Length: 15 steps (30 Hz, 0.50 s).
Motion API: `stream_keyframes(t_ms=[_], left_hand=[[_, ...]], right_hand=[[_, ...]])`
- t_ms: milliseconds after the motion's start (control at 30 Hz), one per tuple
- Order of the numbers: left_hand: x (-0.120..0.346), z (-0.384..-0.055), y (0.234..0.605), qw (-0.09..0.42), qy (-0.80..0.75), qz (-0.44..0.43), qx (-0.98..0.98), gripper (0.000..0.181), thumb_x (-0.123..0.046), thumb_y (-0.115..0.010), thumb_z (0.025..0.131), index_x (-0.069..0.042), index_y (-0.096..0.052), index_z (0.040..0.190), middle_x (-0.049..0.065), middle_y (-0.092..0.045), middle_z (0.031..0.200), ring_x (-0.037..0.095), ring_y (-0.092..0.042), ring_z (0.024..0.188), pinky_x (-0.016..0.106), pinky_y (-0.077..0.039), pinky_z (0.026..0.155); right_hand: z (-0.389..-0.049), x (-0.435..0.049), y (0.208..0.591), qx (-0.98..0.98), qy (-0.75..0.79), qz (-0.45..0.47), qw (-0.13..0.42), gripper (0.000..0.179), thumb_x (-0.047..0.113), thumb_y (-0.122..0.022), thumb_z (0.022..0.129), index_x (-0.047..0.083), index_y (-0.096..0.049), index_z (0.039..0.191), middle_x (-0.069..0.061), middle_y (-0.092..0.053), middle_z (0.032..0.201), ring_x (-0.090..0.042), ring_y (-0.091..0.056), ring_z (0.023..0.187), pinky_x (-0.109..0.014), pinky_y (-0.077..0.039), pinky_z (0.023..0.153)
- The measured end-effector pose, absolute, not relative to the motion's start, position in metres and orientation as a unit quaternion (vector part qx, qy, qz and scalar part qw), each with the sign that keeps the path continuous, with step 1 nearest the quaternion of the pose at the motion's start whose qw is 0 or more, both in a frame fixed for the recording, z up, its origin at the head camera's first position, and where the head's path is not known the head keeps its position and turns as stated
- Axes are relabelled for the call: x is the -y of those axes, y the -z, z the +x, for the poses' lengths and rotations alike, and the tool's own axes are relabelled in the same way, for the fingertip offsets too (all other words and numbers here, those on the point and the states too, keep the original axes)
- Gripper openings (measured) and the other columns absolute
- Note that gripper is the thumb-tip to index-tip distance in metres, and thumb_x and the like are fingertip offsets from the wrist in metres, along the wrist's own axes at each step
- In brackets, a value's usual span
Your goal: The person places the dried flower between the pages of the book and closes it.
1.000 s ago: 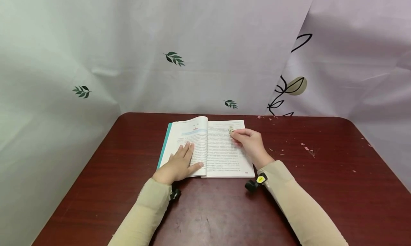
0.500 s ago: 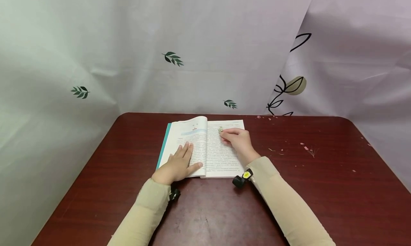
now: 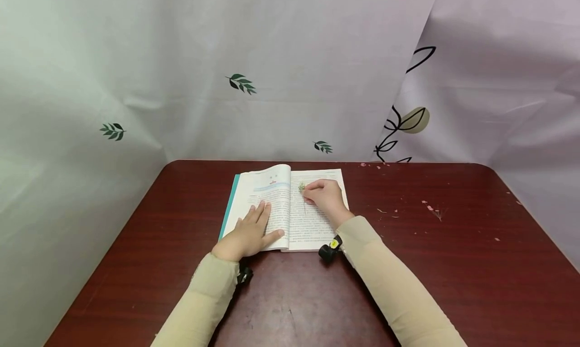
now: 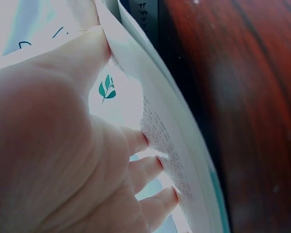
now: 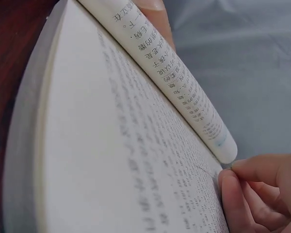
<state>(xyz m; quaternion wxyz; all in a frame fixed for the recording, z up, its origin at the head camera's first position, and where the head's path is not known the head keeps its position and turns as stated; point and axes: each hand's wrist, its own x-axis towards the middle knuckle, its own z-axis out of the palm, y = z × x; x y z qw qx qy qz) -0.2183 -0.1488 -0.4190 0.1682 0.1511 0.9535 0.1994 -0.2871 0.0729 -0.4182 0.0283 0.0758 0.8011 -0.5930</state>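
Observation:
An open book (image 3: 312,231) with a teal cover edge lies on the dark red table. My left hand (image 3: 246,236) rests on its left page, fingers spread and straight; the left wrist view shows the fingertips touching the printed paper. Over the right page, near the fold, my right hand (image 3: 325,198) pinches a small green sprig (image 3: 301,187) between thumb and forefinger. The sprig's leafy top sticks out past the fingertips, and a thin stem trails down over the page. In the right wrist view the pinching hand (image 5: 262,189) is close to the page, and the sprig is mostly hidden.
Pink petals and a thin dry twig (image 3: 435,212) are scattered on the table (image 3: 476,276) to the right. More pink bits (image 3: 369,164) lie at its back edge. A pale curtain (image 3: 204,110) with leaf prints hangs behind the table.
My right hand has moved left across the right page toward the fold, carrying the sprig. My left hand has stayed on the left page.

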Motion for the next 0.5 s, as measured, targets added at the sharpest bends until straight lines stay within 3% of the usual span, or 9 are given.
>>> stream_keyframes(t_ms=[500], left_hand=[[0.1487,-0.2163,0.4149,0.164,-0.194,0.159,-0.954,0.088,-0.053,-0.049,0.104,0.001,-0.011,0.161,0.02,-0.005,0.169,0.042,-0.003,0.154,0.067,-0.012,0.118]], right_hand=[[-0.2841,-0.0655,0.4185,-0.879,0.477,0.02,-0.006,0.007,0.015,-0.078,0.089,0.01,-0.075,0.085,-0.002,-0.068,0.075,-0.016,-0.06,0.066,-0.029,-0.047,0.063]])
